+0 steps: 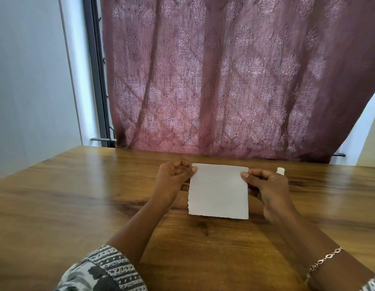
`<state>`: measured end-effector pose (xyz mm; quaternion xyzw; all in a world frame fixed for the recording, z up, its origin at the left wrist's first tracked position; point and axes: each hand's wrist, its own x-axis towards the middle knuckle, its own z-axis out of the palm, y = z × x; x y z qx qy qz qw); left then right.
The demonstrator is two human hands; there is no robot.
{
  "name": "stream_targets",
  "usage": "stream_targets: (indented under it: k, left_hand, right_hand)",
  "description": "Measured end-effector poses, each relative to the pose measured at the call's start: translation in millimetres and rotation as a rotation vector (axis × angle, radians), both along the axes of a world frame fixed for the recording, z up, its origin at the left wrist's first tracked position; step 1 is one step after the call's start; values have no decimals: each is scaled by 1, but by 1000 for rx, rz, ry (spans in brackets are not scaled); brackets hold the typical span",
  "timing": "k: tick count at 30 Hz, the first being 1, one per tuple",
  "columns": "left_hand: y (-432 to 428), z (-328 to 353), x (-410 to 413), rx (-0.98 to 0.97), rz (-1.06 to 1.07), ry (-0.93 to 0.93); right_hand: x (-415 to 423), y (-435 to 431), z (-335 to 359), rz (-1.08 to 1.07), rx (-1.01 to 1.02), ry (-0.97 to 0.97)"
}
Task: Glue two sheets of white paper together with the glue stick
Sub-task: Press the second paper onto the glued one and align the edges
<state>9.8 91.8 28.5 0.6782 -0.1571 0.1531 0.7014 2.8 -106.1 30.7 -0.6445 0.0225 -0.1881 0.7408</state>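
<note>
A white paper with a ragged left and lower edge is held up above the wooden table. My left hand pinches its upper left corner. Thumb on the front, my right hand pinches its upper right corner. I cannot tell whether this is one sheet or two lying together. A small white object, probably the glue stick, shows just behind my right hand, mostly hidden by it.
A dark red patterned curtain hangs right behind the table's far edge. A pale wall and a dark window frame are on the left.
</note>
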Motion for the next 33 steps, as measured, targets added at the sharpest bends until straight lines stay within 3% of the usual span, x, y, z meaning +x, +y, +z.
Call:
stream_targets:
  k: [33]
  left_hand:
    - [1, 4, 0, -81, 109, -104]
  right_hand:
    - [-2, 6, 0, 26, -51, -44]
